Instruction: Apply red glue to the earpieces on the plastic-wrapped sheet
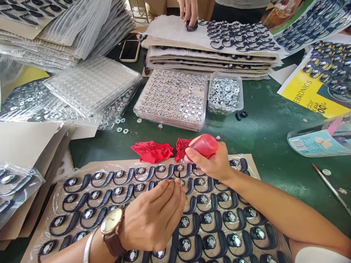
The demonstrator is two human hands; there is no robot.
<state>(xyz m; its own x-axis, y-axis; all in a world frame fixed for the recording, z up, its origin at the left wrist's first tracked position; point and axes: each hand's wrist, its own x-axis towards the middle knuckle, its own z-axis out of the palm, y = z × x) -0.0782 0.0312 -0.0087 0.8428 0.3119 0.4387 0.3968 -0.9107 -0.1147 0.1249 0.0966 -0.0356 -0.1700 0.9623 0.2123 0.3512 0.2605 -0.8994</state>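
Observation:
My right hand (pixel 219 164) is wrapped round a red squeeze bottle (pixel 204 146), tilted with its nozzle down to the left over the sheet. My left hand (pixel 157 215), a watch on its wrist, is closed in a pinch just below. A thin dark tip (pixel 179 175) shows at its fingertips; what it belongs to is hidden. Both hands are over a clear-film-covered board (pixel 253 164) bearing rows of black ear-hook pieces (pixel 208 219) with shiny round metal parts. Two crumpled red cloths, one of them a wider piece (pixel 152 151), lie just beyond the board.
Behind stand a tray stack of round metal parts (pixel 172 98), a clear box of washers (pixel 225 91) and a phone (pixel 129 50). Another person's hand (pixel 189 11) touches a black piece at the back. A cup (pixel 320 140) and tweezers (pixel 330 186) lie right.

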